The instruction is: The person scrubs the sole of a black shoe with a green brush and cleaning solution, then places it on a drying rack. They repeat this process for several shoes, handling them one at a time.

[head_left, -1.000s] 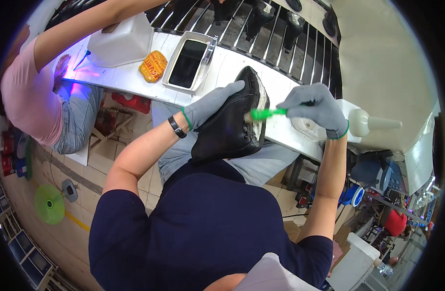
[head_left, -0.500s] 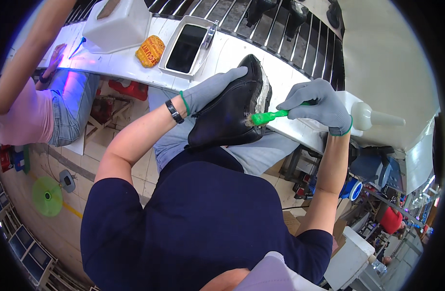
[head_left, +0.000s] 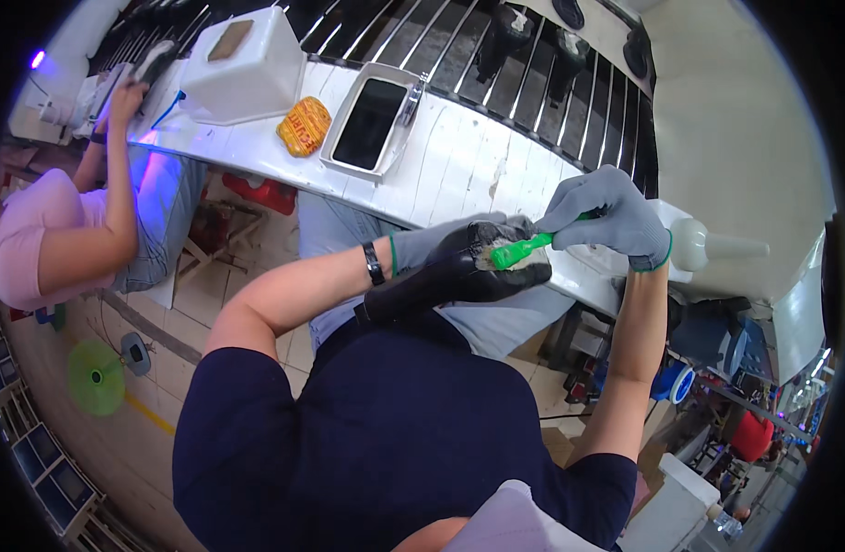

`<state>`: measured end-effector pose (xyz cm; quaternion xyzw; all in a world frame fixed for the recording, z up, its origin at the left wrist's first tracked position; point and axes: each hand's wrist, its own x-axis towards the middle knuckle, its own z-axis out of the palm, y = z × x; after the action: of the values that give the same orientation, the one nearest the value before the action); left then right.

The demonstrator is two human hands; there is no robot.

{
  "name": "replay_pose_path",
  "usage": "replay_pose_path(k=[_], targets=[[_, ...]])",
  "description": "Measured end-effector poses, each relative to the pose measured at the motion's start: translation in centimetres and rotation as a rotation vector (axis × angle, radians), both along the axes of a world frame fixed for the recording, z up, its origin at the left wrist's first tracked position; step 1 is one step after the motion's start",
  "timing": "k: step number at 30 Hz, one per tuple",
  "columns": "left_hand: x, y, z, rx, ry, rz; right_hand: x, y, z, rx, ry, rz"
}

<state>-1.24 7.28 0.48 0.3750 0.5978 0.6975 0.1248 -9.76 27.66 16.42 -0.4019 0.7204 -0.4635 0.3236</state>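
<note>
Head view: the black leather boot (head_left: 422, 290) has just been swung round in the gloved left hand (head_left: 427, 244), so its whitish bottom, which faced rightward a moment ago, now tilts upward and gives the green-handled brush (head_left: 521, 250) more of that surface to meet. The left fingers grip the boot's far side, partly hidden, above the lap and near the white table (head_left: 478, 152), while the gloved right hand (head_left: 602, 216) has its fingers closed around the brush handle. Red lettering marks an orange-yellow packet (head_left: 303, 126); I can read none on boot or brush.
</note>
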Motion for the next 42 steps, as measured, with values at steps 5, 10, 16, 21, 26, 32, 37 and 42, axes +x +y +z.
replay_pose_path(k=[5, 10, 16, 21, 26, 32, 37, 42], targets=[[2.5, -1.4, 5.6, 0.08, -0.951, -0.26, -0.7, -0.5, -0.3, -0.051, 0.052, 0.05], [3.6, -1.7, 2.4, 0.252, -1.068, -0.453, -1.0, -1.1, 0.8, 0.039, 0.043, 0.079], [3.4, -2.6, 3.9, 0.012, -0.697, -0.431, -1.7, -1.3, 1.6, 0.067, -0.005, 0.209], [2.2, -3.2, 6.4, -0.19, -0.248, -0.168, -3.3, 2.2, 5.3, 0.103, 0.287, 0.073], [-4.6, -2.5, 2.7, 0.622, -1.144, -0.117, -0.7, 4.8, 6.2, -0.064, 0.5, -0.848], [-3.6, -2.7, -2.7, 0.205, -0.142, 1.051, 2.0, 5.4, -6.1, -0.333, 0.274, -1.394], [0.2, -3.2, -11.1, -0.505, 0.163, 0.9, 6.2, 1.7, -13.4, -0.123, 0.021, -1.318], [1.6, -0.8, -5.0, -0.014, -0.107, 0.694, 7.5, 0.3, -15.4, -0.086, 0.032, -1.358]])
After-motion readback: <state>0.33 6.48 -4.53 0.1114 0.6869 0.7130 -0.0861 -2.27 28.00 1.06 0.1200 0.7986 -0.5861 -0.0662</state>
